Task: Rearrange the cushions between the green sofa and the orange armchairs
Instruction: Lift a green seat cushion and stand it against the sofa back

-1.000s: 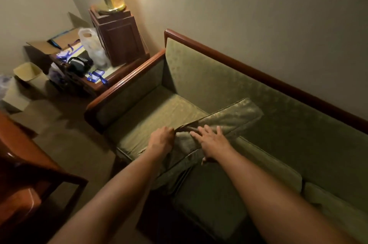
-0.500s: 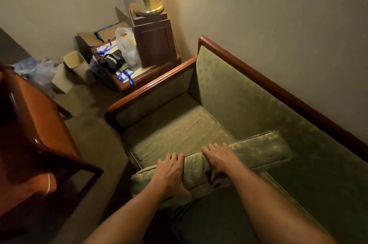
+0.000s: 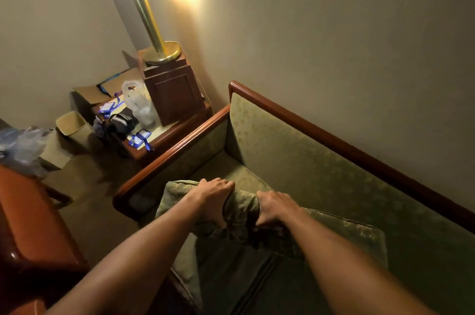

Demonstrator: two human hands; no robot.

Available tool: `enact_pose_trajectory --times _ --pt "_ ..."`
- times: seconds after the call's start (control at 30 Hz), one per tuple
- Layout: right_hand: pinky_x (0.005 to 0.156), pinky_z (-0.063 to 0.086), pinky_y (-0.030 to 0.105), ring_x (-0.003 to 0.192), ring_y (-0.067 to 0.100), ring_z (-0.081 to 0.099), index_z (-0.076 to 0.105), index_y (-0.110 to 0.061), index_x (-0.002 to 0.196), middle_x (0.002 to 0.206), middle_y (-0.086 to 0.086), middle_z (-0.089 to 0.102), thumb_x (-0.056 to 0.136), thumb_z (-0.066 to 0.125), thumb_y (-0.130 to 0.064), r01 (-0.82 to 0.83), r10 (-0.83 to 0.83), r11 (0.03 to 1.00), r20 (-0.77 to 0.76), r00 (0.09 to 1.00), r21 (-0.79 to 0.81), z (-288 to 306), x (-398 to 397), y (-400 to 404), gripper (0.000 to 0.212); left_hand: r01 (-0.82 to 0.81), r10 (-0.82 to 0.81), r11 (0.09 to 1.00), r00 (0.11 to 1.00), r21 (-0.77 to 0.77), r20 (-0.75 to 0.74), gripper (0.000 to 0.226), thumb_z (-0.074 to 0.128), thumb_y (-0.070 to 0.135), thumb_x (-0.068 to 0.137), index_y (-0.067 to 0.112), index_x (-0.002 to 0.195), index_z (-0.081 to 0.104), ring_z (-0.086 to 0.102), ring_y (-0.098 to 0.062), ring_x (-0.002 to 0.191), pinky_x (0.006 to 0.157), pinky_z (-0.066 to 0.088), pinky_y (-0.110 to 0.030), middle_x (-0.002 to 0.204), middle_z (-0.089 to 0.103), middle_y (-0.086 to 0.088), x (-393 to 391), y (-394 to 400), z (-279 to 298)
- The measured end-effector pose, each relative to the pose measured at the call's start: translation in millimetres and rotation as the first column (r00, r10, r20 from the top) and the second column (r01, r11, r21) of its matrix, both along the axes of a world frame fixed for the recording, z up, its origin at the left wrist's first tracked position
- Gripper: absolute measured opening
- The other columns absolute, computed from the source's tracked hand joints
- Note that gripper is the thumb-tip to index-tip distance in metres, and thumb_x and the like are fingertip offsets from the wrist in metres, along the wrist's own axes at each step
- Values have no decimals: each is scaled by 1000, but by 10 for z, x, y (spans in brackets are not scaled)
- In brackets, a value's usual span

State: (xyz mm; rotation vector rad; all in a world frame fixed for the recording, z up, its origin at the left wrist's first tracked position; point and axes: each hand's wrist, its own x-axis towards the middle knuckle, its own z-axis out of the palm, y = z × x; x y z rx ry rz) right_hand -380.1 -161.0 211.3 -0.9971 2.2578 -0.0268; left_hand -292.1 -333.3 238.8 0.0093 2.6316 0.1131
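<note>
Left hand: the left hand (image 3: 214, 200) sits at lower centre of the frame, fingers curled over the top edge and thumb underneath, clamping a bunched fold of fabric.
Right hand: the right hand (image 3: 273, 208) sits just to the right of the left, well closed on the same edge, fingers wrapped out of sight behind the fabric.
Held item: the rectangular olive-green patterned fabric cushion (image 3: 341, 235), gripped at its upper edge between both hands.
Change: half a second ago both palms lay flat and spread on the cushion top; they now close into fists on it. The cushion edge, which lay level on the seat, now rises and crumples between the hands.
Meaning for task: in my judgement the step passes from pressing to lifting, so removal from the sofa is starting; the transfer itself is not yet done.
Cushion location: over the seat of the green upholstered sofa with red-brown wooden trim (image 3: 303, 160), near its left armrest, centre to lower right of the frame.
Long axis: runs from centre-left down toward lower right, roughly along the sofa backrest.
Facing: the broad face tilts up toward the camera; the gripped edge points to the upper part of the frame.
Surroundings: a brass floor-lamp pole (image 3: 147, 13) on a dark wooden pedestal (image 3: 174, 94), upper left.
Armchair: an orange surface (image 3: 30, 214) at lower left, possibly an armchair; not certain.
</note>
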Motion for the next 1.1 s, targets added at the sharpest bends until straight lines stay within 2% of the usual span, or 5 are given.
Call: enact_pose_trajectory --times 0.13,0.33,0.53,0.97,1.1 --pt "87 44 37 112 33 57 49 -16 113 122 13 60 68 76 -48 147 -150 987 -46 988 -63 67 -368 -244 61 93 -93 996 996 -3 6 103 81 53 55 17 139 33 43 -23 127 100 38 -48 136 46 -3 -618 -335 205" --pt "84 46 38 104 30 60 50 -24 111 114 7 63 60 75 -59 419 -429 899 -62 901 -127 25 -1176 -762 67 290 -288 956 956 32 -50 91 83 49 53 19 128 39 45 -23 120 97 38 -51 128 49 -2 -1857 -1003 180" --pt "112 24 51 136 32 31 22 -26 147 148 10 32 70 73 -57 587 -629 772 -164 760 -242 -101 -1811 -1202 97 305 -317 948 918 -88 -236 92 75 36 69 21 143 22 35 -26 130 103 34 -54 139 38 -5 -2655 -1498 -87" --pt "108 -3 71 146 37 1 -10 -31 150 160 12 2 72 78 -42 659 -614 752 -342 711 19 -733 -2025 -892 118 452 -461 888 865 -91 -197 125 80 54 58 18 148 2 11 -29 143 113 13 -61 155 13 -9 -3368 -1319 -859" --pt "109 4 67 144 36 9 -3 -28 151 157 14 12 70 80 -34 649 -609 760 -399 686 -44 -984 -2065 -878 115 444 -465 885 851 -138 -245 118 73 62 59 19 147 7 27 -27 135 109 21 -58 145 28 -7 -3454 -1244 -1176"
